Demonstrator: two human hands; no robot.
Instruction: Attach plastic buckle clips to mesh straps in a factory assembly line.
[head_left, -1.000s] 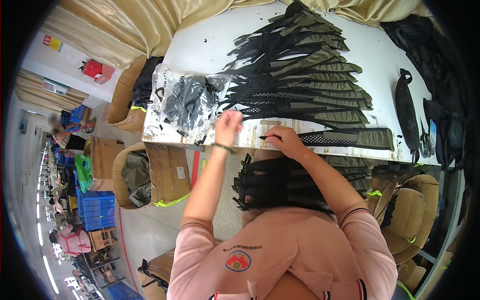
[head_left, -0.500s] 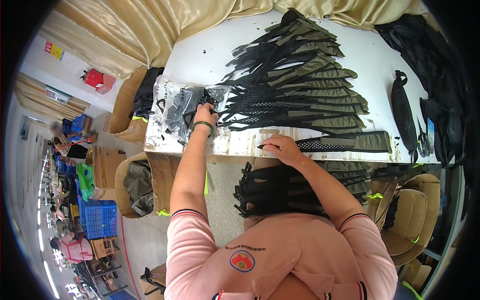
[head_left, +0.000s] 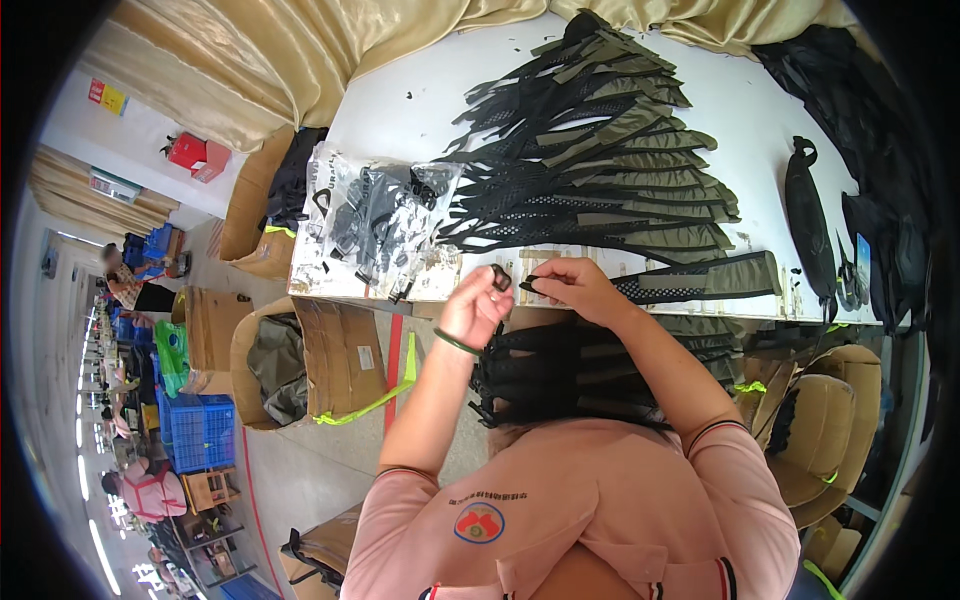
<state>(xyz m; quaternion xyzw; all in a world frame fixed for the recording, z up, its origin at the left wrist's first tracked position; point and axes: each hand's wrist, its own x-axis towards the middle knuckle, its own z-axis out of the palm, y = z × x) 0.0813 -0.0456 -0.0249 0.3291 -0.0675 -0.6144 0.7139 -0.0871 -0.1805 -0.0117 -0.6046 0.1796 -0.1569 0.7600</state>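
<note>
Above the table's front edge, my left hand (head_left: 474,308) is closed on a small black plastic buckle (head_left: 500,279). Close beside it on the right, my right hand (head_left: 572,288) pinches the narrow black end of a strap (head_left: 700,284); a small gap parts the two hands. This strap, black mesh with an olive-grey wide end, lies along the front edge. A fanned stack of similar straps (head_left: 610,170) spreads behind it. To the left lies a clear plastic bag (head_left: 350,215) with many small black buckles in and on it.
More dark straps (head_left: 570,375) hang in front of the table, near my lap. An open cardboard box (head_left: 335,365) with grey fabric stands at left. On the white table (head_left: 750,120), a long black piece (head_left: 803,225), scissors (head_left: 848,275) and a black fabric heap (head_left: 840,110) lie right.
My left hand has come back from the bag toward my right hand, now with a buckle in it. The right hand has stayed at the strap's end, shifting only slightly.
</note>
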